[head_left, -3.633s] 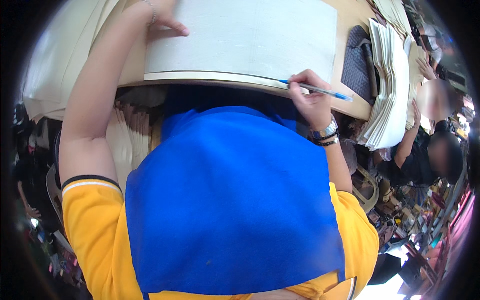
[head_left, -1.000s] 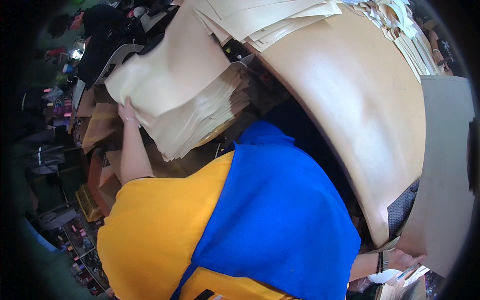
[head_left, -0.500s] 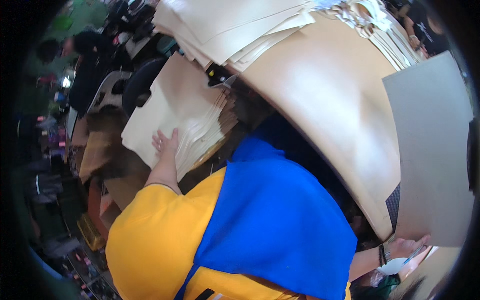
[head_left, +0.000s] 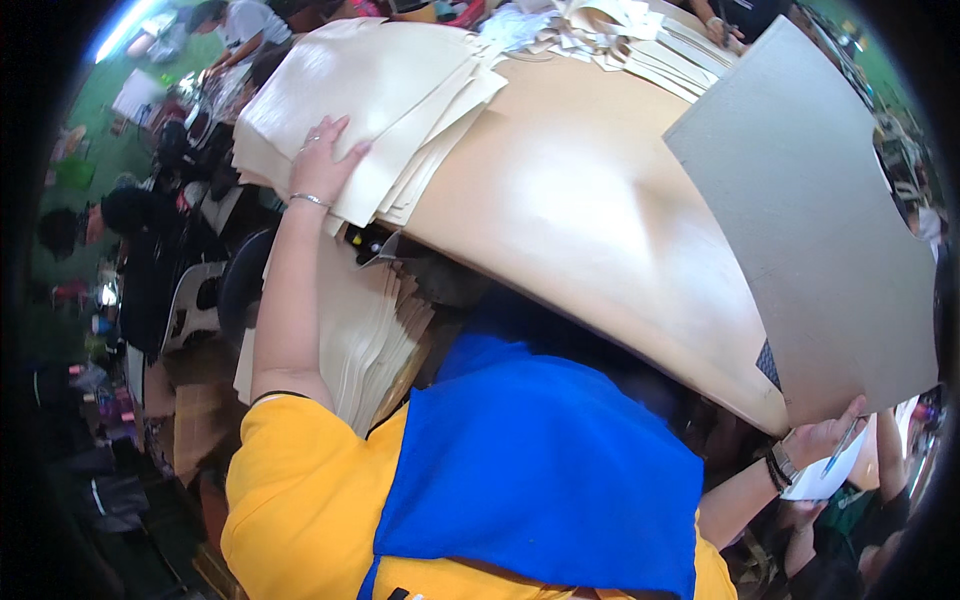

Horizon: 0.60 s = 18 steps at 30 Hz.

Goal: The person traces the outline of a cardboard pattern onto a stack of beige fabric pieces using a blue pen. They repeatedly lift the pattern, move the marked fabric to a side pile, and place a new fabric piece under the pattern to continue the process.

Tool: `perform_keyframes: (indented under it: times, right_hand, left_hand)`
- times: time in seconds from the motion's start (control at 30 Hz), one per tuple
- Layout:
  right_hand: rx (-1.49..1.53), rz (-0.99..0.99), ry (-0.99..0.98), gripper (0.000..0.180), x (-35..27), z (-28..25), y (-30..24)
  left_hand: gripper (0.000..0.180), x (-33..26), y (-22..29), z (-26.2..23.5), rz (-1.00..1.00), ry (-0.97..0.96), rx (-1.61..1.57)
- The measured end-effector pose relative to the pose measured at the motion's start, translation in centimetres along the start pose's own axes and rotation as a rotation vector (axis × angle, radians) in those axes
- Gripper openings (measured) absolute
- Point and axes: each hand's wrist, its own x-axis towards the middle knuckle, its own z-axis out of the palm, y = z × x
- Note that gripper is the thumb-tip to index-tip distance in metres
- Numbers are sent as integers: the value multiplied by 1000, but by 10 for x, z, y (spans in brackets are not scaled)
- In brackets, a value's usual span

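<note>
My left hand (head_left: 326,168) lies with its fingers spread on a pile of cream sheets (head_left: 375,65) at the table's far left corner. The sheets are large and overlap loosely; their material I cannot tell for sure. At the right, my right hand (head_left: 822,438) is closed at the lower edge of a big grey board (head_left: 800,220) with a curved cut-out in its right side. A thin blue-and-silver pen (head_left: 840,450) is also in that hand. The board stands tilted over the table's right end.
A second pile of cream sheets (head_left: 350,325) sits lower, left of the brown tabletop (head_left: 570,150). Cut strips and scraps (head_left: 610,25) lie along the far edge. Chairs and a person (head_left: 150,230) are at the left; other people are at the far edge and lower right.
My left hand has gone from the lower pile up to the pile on the table. The view has turned; my right hand still grips the board and pen.
</note>
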Motion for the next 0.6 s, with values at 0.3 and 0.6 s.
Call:
perform_keyframes:
  times: [0.3, 0.6]
  right_hand:
    - [42, -10, 81, 34, 18, -26, 26]
    - [5, -88, 132, 37, 24, -36, 20]
  left_hand:
    - [43, -4, 110, -14, -14, -474, -736]
    - [89, -70, 189, 57, 643, -495, -73]
